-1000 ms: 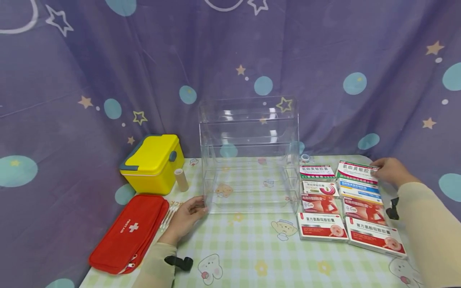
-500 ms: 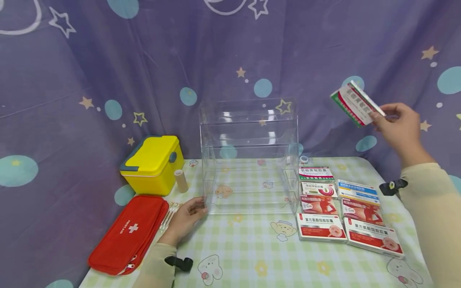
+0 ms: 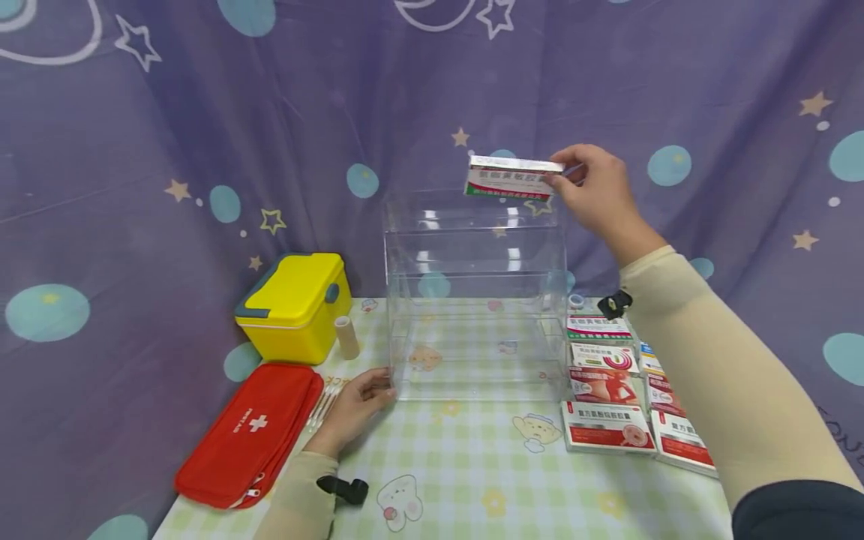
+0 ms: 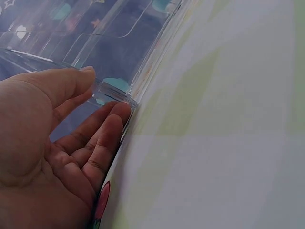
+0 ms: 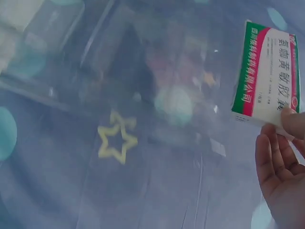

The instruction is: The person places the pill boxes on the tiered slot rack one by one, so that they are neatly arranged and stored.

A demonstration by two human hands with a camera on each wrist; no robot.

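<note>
— Above the top of the clear acrylic shelf rack (image 3: 475, 292), what do we see?

— We see the right hand (image 3: 594, 191) pinching a white medicine box (image 3: 511, 178) with green and red stripes by its right end, thumb and fingers closed on it, holding it level over the rack's upper tier.

— And at the near left corner of the rack?

— We find the left hand (image 3: 354, 406) resting on the checked tablecloth (image 3: 472, 480), fingers relaxed and straight, fingertips (image 4: 112, 124) touching the rack's base corner.

— What lies around them?

— Right of the rack we count more medicine boxes (image 3: 604, 382) laid in rows. On the far left stands a yellow case (image 3: 293, 306), a small beige roll (image 3: 347, 337) just beside it, and a red first-aid pouch (image 3: 251, 435) nearer to us.
</note>
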